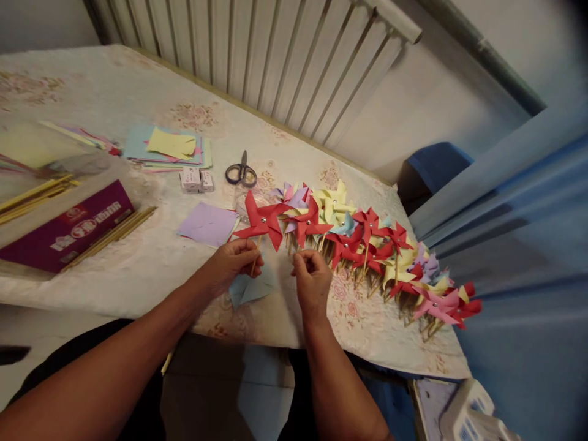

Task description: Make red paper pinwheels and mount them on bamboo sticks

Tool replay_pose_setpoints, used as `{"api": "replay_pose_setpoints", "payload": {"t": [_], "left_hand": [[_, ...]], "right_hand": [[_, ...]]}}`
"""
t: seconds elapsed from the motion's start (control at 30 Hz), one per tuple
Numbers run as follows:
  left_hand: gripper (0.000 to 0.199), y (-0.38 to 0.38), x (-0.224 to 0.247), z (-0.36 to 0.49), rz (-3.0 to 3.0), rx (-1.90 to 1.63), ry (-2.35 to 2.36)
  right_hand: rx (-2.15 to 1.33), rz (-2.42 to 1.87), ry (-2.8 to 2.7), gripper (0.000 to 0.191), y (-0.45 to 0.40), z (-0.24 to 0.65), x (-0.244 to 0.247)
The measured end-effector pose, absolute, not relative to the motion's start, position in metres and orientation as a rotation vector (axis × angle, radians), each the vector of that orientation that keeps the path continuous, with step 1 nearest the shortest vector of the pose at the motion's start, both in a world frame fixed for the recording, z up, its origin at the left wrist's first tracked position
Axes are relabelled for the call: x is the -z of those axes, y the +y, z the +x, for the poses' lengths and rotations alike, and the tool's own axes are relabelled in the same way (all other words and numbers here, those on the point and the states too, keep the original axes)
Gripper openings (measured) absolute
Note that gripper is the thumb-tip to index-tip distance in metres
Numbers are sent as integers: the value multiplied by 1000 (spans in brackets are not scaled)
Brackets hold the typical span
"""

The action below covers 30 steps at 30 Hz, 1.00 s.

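My left hand (237, 260) is closed around the thin stick of a red paper pinwheel (263, 220), which stands upright above the fingers with a pin at its centre. To its right, my right hand (313, 282) has thumb and fingers pinched together. Whatever it may hold is too small or hidden to make out. Just above that hand is another red pinwheel (308, 223), at the near end of a long heap of pinwheels (371, 225) in red, yellow, pink, purple and blue. Light blue paper (250, 288) lies on the table beneath my hands.
Purple paper squares (209, 223), scissors (241, 171), small boxes (196, 180) and a stack of coloured paper (138, 146) lie on the floral tablecloth (151, 269). At left sits a purple-fronted box (68, 229) beside sticks (110, 239). A blue curtain (519, 245) hangs at right.
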<state>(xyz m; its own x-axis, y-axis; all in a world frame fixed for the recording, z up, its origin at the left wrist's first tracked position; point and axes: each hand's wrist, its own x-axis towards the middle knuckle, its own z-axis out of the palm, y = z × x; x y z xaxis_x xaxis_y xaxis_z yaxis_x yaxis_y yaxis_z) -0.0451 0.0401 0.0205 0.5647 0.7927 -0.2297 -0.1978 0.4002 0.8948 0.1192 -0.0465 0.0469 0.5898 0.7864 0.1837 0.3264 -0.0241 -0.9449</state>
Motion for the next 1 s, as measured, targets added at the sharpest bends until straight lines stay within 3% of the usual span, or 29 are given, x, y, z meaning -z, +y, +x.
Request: {"api": "replay_pose_setpoints", "payload": {"t": [0.2, 0.37, 1.0], "left_hand": [[23, 37, -16, -46, 992, -632, 722], [21, 32, -17, -43, 1079, -548, 709], [18, 26, -29, -43, 1266, -407, 655]], "right_hand": [[240, -1600, -1069, 9, -49, 138, -51], [458, -1544, -1279, 22, -46, 146, -51], [246, -1548, -1491, 28, -42, 152, -43]]}}
